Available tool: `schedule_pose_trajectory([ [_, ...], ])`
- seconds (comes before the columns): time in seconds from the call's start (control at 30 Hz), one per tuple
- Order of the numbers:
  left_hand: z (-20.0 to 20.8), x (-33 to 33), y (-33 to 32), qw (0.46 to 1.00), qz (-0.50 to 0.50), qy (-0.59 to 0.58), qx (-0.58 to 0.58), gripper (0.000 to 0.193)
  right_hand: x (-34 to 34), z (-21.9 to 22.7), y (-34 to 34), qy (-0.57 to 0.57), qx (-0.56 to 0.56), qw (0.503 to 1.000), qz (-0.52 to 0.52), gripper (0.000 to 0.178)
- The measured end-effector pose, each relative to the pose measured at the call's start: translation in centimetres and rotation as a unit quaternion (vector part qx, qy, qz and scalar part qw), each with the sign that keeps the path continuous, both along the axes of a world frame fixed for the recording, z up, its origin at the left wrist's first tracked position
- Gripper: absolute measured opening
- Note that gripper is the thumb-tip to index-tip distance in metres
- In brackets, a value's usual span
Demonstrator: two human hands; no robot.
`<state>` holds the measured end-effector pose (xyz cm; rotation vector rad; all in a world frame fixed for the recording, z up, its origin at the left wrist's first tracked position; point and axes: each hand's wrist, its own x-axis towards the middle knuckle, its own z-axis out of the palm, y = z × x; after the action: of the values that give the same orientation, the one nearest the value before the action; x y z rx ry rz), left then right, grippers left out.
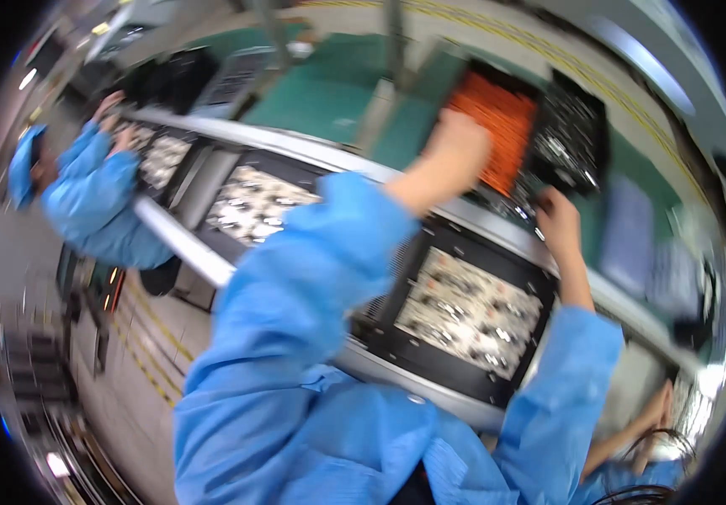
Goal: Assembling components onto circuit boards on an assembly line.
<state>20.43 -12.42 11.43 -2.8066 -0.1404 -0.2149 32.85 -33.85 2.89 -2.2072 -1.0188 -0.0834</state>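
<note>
My left hand point(462, 150) is at the left edge of a bin of small orange parts point(504, 114). Its back faces me, and its fingers are blurred and out of sight. Farther right, my right hand point(558, 220) is near the front of a bin of black, shiny bagged parts point(566, 139). Its fingers are curled together, and whatever they may hold is too small to make out. Between my forearms lies a black-framed fixture point(413, 324) holding a pale board point(472, 313) with dark and shiny components, touched by neither hand.
Along the line to the left sits another framed board point(257, 206). A co-worker in blue point(98, 189) works beyond it. Green mats point(321, 93) cover the back shelf, and bluish stacked trays point(628, 236) stand at right. Another person's hand point(657, 408) shows at lower right.
</note>
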Motion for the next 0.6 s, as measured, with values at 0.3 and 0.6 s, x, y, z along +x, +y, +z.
schedule_pose_trajectory([
  [0.3,-4.3,5.3,1.0,0.972,0.057,-0.097,-0.208,0.017,3.0,-2.0,-4.8,0.056,0.029,0.998,0.031,0.017],
  [0.6,-2.9,5.2,2.1,0.969,0.043,-0.110,-0.216,0.020,-1.9,2.0,-7.9,0.240,0.061,0.967,0.050,0.013],
])
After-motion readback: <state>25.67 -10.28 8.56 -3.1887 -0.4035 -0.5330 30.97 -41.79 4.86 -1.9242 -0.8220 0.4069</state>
